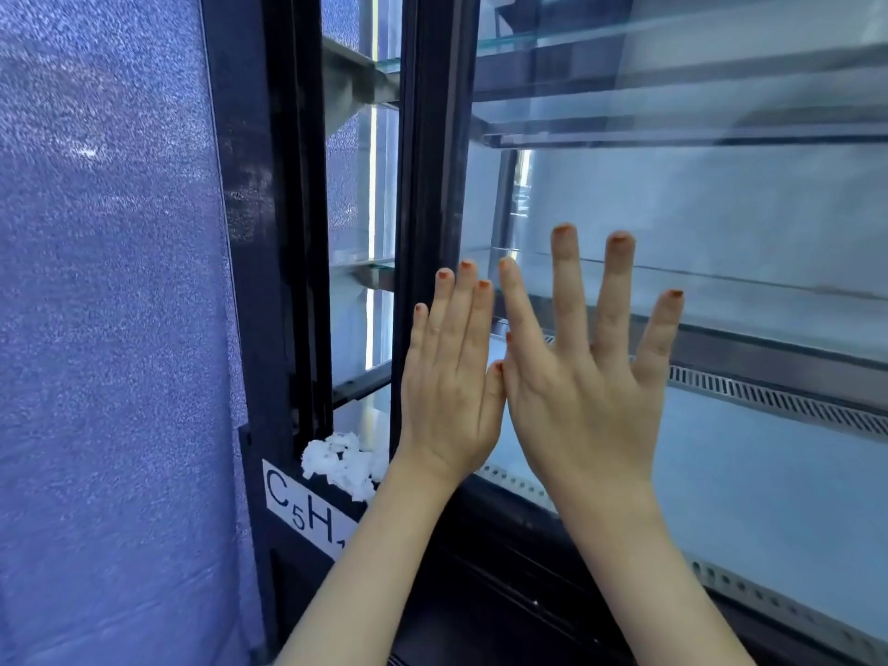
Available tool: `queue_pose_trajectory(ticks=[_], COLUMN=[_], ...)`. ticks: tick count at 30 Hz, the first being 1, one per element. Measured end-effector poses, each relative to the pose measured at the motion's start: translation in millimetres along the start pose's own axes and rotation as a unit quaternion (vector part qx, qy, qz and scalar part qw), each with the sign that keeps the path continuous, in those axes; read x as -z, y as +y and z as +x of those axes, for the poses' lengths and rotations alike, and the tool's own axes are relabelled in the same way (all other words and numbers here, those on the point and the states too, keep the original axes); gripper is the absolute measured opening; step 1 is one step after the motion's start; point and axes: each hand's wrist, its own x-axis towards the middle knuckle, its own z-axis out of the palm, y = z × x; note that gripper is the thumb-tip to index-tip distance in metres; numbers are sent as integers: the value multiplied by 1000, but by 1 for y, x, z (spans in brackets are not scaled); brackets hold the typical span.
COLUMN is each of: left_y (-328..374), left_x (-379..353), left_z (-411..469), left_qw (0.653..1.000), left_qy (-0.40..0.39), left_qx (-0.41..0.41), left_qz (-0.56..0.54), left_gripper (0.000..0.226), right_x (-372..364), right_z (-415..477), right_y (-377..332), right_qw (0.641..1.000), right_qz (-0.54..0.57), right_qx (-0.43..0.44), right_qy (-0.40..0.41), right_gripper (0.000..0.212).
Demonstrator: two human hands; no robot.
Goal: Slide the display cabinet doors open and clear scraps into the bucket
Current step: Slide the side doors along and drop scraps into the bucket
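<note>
Both palms lie flat on the glass sliding door (721,223) of the display cabinet. My left hand (449,377) rests beside the door's black upright edge (427,185), fingers together. Just to its right, my right hand (584,372) is spread wide on the glass. Neither hand holds anything. The door stands slid a little to the right, leaving a narrow gap (360,233) at the cabinet's left side. White crumpled paper scraps (343,461) sit in the bottom of that gap, on the cabinet floor. No bucket is in view.
A blue textured wall panel (105,329) fills the left. The cabinet's black frame post (269,233) carries a white label (307,509) reading C5H. Inside are glass shelves (672,36) and a slotted metal vent strip (778,401).
</note>
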Motion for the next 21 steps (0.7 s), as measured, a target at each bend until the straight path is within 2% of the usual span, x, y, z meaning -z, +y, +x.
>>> queue_pose_trajectory(ticks=[21], left_y=[-9], left_x=[-3], left_z=[0], left_qw=[999], left_qy=[36], left_qx=[-15], left_qz=[2], left_gripper=[52], right_x=[-6], right_z=[-1], right_y=[-10], right_qw=[1000], right_qz=[-17], right_qx=[4], right_qy=[12], right_gripper=[43])
